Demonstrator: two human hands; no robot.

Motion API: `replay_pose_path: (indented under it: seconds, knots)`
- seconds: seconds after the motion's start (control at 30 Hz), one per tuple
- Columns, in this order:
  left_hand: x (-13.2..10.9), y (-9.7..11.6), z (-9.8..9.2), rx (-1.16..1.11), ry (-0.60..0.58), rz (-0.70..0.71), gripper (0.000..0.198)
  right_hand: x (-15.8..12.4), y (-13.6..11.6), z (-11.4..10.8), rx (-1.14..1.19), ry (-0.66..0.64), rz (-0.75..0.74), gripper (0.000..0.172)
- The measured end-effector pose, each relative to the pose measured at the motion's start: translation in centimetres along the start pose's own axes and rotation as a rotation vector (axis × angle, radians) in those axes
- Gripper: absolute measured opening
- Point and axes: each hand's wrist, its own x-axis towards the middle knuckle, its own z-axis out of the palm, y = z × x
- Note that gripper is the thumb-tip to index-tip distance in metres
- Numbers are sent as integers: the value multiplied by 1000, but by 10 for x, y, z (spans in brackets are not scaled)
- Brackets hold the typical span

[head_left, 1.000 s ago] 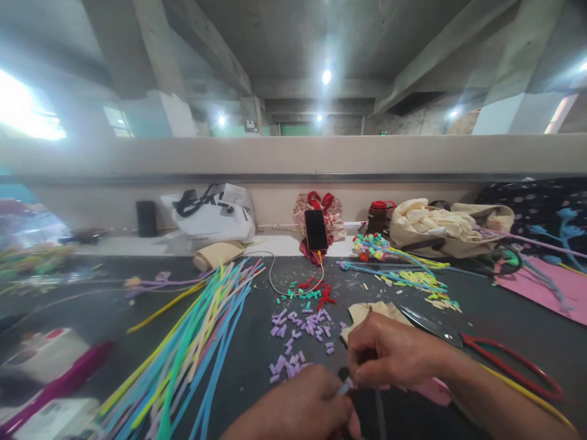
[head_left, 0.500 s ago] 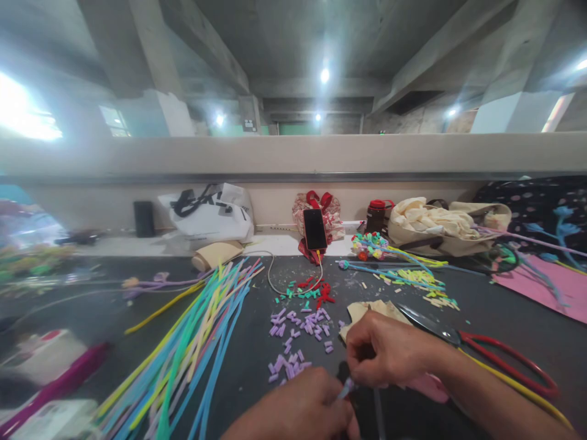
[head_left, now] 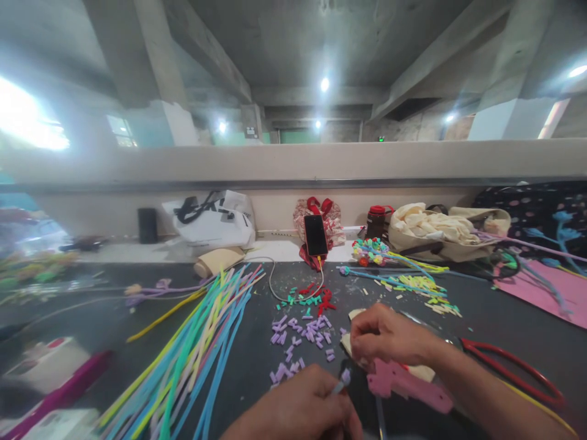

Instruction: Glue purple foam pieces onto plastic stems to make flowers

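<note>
At the bottom centre of the frame, the left hand grasps a pale blue stem between thumb and fingers. Its tip, with a small purple piece on it, pokes out past the fingertips toward the right; the grip sits just below the tip, probably to steady it while leaving it free and in sight.

The right hand, right of centre, is curled with its fingertips drawn together over a cream cloth. Whether it pinches anything I cannot tell. Just below it lies a pink tool, and the frame does not show clearly whether the two touch.

Loose purple bits lie scattered on the dark desk at the lower middle, apparently spread there to be within easy reach of both hands. A bundle of coloured stems runs lengthwise at the lower left, seemingly laid side by side so that single ones pull out easily. Red-handled scissors lie at the lower right, partly behind the right forearm. The phone at the centre leans on a patterned bag, which seems to prop it upright.
</note>
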Motion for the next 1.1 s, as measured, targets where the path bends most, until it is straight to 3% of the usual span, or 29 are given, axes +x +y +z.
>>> replay_pose_path:
  seconds: [0.23,0.37,0.5,0.6,0.77,0.83,0.93,1.1]
  knots:
    - [-2,-6,-12,-383,-63,73,27,8,8,2,133,169,-5,17]
    - [-9,-2,-17,-491,-110,124,28,10,12,13,172,170,-45,7]
    - [-4,-5,-19,-555,-110,201,32,11,13,25,279,140,-49,11]
    - [6,-8,-18,-650,2,279,36,14,12,34,333,145,-40,9]
    - [3,0,-16,-578,547,363,31,18,6,43,490,306,-17,26]
    - [-2,6,-14,-514,667,369,29,18,4,46,569,357,8,31]
    - [-5,10,-9,-486,665,389,29,17,5,57,630,313,4,27]
    - [6,4,0,-464,604,372,31,19,6,78,669,27,-213,19]
